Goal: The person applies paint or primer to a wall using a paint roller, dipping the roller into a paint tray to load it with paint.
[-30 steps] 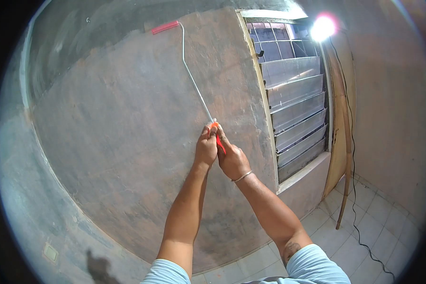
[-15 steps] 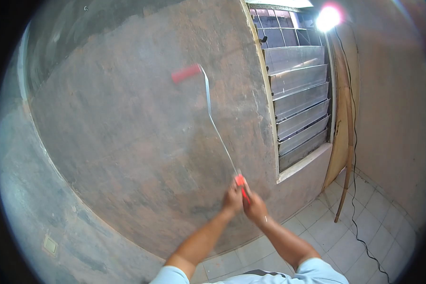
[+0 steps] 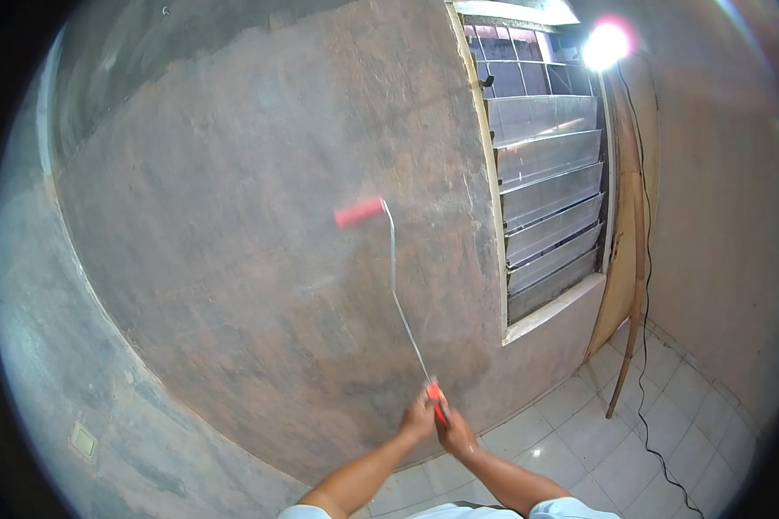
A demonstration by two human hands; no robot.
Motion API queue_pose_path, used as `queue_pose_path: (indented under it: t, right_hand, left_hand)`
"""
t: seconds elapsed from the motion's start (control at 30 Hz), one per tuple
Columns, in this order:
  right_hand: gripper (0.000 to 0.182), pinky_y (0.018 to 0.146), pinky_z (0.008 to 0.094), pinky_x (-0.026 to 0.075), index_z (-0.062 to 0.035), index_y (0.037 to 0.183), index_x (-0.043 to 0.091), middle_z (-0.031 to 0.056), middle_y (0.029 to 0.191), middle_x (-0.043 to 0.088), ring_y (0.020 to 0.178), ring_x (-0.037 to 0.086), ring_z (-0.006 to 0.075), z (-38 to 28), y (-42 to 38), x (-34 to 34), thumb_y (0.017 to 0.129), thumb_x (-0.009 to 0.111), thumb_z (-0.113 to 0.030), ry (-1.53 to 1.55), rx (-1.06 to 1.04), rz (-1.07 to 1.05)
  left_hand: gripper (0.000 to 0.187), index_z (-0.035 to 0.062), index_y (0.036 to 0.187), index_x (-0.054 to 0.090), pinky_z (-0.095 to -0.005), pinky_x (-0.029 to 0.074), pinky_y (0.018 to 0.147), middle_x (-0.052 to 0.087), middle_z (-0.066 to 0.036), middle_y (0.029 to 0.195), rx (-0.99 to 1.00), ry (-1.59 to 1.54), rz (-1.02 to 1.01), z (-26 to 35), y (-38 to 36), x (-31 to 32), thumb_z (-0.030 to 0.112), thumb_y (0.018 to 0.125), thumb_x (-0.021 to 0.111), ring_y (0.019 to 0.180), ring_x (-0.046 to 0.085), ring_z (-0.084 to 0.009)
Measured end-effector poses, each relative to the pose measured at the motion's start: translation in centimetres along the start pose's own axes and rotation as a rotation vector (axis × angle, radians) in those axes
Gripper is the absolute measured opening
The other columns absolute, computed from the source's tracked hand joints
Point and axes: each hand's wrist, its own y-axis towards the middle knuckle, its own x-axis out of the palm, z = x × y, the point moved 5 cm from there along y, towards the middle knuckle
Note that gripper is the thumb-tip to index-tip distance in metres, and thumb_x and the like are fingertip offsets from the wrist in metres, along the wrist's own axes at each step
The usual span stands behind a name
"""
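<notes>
A paint roller with a red sleeve (image 3: pixel 360 213) lies against the patchy grey-brown wall (image 3: pixel 260 190), left of the window. Its long bent metal rod (image 3: pixel 395 277) runs down to a red handle (image 3: pixel 435 396). My left hand (image 3: pixel 418 418) is closed round the handle from the left side. Close beside it, my right hand (image 3: pixel 455 432) grips the lower part of the same handle. Parts of the handle are hidden by my fingers.
A louvred window (image 3: pixel 550 164) is set in the wall at the right. Beyond it are a bright lamp (image 3: pixel 607 45), a leaning wooden pole (image 3: pixel 638 285) and a black cable (image 3: pixel 647 346) trailing over the tiled floor (image 3: pixel 580 432). A wall switch (image 3: pixel 83 440) is at lower left.
The roller has moved down the wall and slightly right. Both my hands have come down with the handle, still closed on it.
</notes>
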Motion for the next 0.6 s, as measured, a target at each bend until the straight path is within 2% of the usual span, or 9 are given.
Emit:
queue_pose_path:
  t: [0.1,0.2,0.27,0.3,0.33,0.37,0.43,0.5,0.6]
  right_hand:
    - [0.058,0.067,0.0504,0.048,-0.0224,0.149,0.031,0.0239,0.090,0.058,0.080,0.059,0.0436,-0.7,-5.0,-1.8,0.096,0.052,-0.020,-0.018,0.181,-0.120]
    - [0.058,0.065,0.0507,0.048,-0.0236,0.149,0.031,0.0232,0.090,0.058,0.078,0.059,0.0444,-3.2,2.2,-3.5,0.096,0.052,-0.020,-0.080,0.069,-0.018]
    - [0.058,0.065,0.0508,0.048,-0.0240,0.149,0.030,0.0218,0.089,0.058,0.076,0.059,0.0440,-7.7,11.1,-5.3,0.096,0.052,-0.019,-0.097,-0.009,0.062]
    - [0.060,0.065,0.0510,0.048,-0.0240,0.149,0.030,0.0222,0.089,0.058,0.076,0.059,0.0436,-10.8,14.9,-6.6,0.095,0.053,-0.016,-0.042,-0.103,0.124]
    - [0.063,0.067,0.0475,0.048,-0.0177,0.149,0.033,0.0187,0.087,0.057,0.080,0.059,0.0405,-13.5,18.6,-7.3,0.090,0.054,-0.009,-0.041,-0.112,0.117]
    - [0.064,0.067,0.0480,0.047,-0.0179,0.149,0.033,0.0191,0.086,0.057,0.079,0.059,0.0408,-16.2,21.8,-7.9,0.089,0.054,-0.008,-0.025,-0.147,0.136]
    - [0.066,0.066,0.0490,0.047,-0.0185,0.150,0.031,0.0204,0.084,0.058,0.076,0.059,0.0416,-21.0,27.3,-8.8,0.088,0.053,-0.007,0.001,-0.216,0.188]
    - [0.067,0.065,0.0496,0.047,-0.0190,0.150,0.030,0.0214,0.083,0.059,0.074,0.059,0.0420,-22.3,28.2,-8.3,0.088,0.053,-0.006,0.019,-0.242,0.206]
    - [0.064,0.064,0.0525,0.047,-0.0226,0.151,0.026,0.0251,0.084,0.059,0.074,0.060,0.0443,-21.0,27.4,-7.1,0.092,0.051,-0.014,0.004,-0.170,0.148]
  left_hand:
    - [0.046,0.0111,0.142,0.043,-0.0365,0.043,0.100,0.060,-0.017,0.127,-0.219,-0.039,-0.151,-0.8,-4.6,2.7,0.031,0.101,0.046,0.121,0.057,-0.0257]
    - [0.043,0.0098,0.142,0.045,-0.0354,0.043,0.100,0.060,-0.017,0.129,-0.159,-0.001,0.038,6.1,0.9,-0.9,0.024,0.101,0.045,0.120,0.057,-0.0248]
    - [0.040,0.0039,0.139,0.046,-0.0341,0.044,0.099,0.060,-0.014,0.130,0.050,-0.074,0.131,11.7,6.6,-5.5,0.014,0.100,0.042,0.119,0.057,-0.0228]
    - [0.039,0.0038,0.137,0.048,-0.0337,0.045,0.098,0.061,-0.014,0.128,0.166,-0.024,0.204,14.1,9.4,-8.1,0.015,0.101,0.041,0.117,0.058,-0.0224]
    - [0.040,0.0098,0.136,0.050,-0.0389,0.048,0.092,0.063,-0.016,0.125,0.270,-0.005,0.286,15.5,12.4,-10.6,0.029,0.101,0.043,0.114,0.060,-0.0318]
    - [0.040,0.0083,0.134,0.051,-0.0379,0.047,0.093,0.062,-0.017,0.125,0.414,0.050,0.362,19.2,14.1,-13.3,0.030,0.102,0.041,0.113,0.061,-0.0311]
    - [0.040,0.0070,0.131,0.053,-0.0359,0.048,0.091,0.064,-0.017,0.118,0.187,-0.089,0.262,25.1,15.7,-17.6,0.032,0.103,0.040,0.107,0.062,-0.0278]
    - [0.040,0.0062,0.128,0.054,-0.0338,0.049,0.088,0.065,-0.016,0.108,0.401,0.000,0.391,27.7,16.8,-20.6,0.034,0.103,0.040,0.099,0.064,-0.0235]
    - [0.039,0.0076,0.130,0.053,-0.0350,0.049,0.089,0.065,-0.016,0.112,0.319,-0.073,0.289,24.8,15.9,-19.3,0.033,0.103,0.042,0.102,0.064,-0.0259]
